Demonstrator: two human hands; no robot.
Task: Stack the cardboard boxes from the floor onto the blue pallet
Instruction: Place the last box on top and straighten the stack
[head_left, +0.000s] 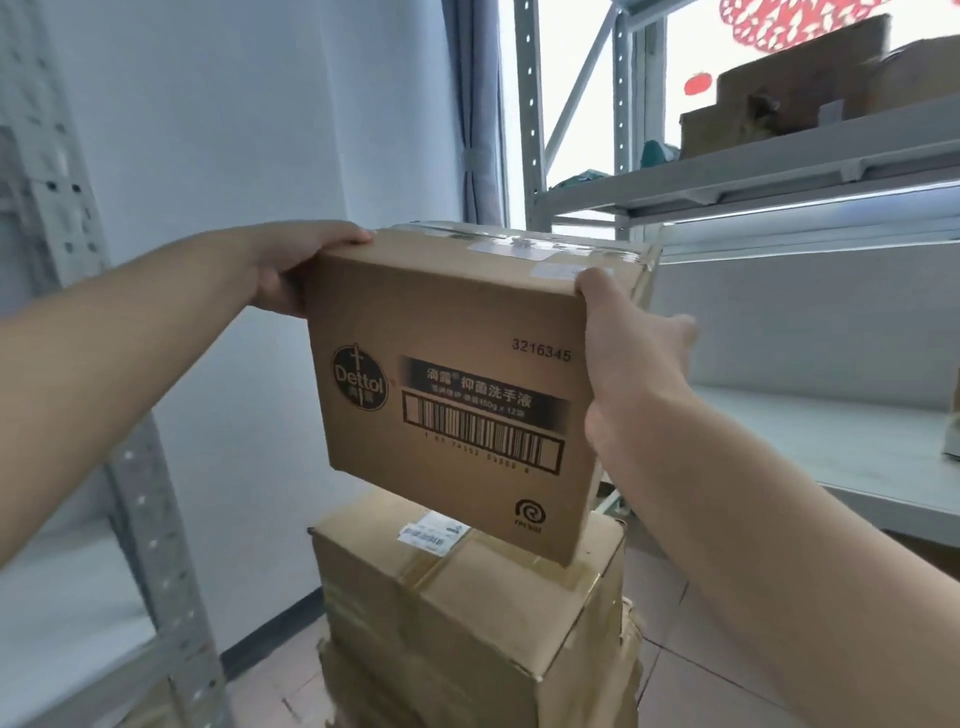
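Observation:
I hold a brown Dettol cardboard box (452, 374) with a printed barcode in the air, tilted toward me. My left hand (291, 270) grips its upper left corner. My right hand (628, 353) clamps its right edge, thumb on the top corner. Its lower right corner hangs just above, maybe touching, the top box of a stack of cardboard boxes (467, 623) below. That top box carries a white label (434, 532). The blue pallet is hidden from view.
A grey metal rack (779, 171) stands at the right, with cardboard boxes (789, 93) on its upper shelf and a bare lower shelf (831, 447). Another rack upright (150, 519) rises at the left. White wall and a curtain (483, 104) are behind.

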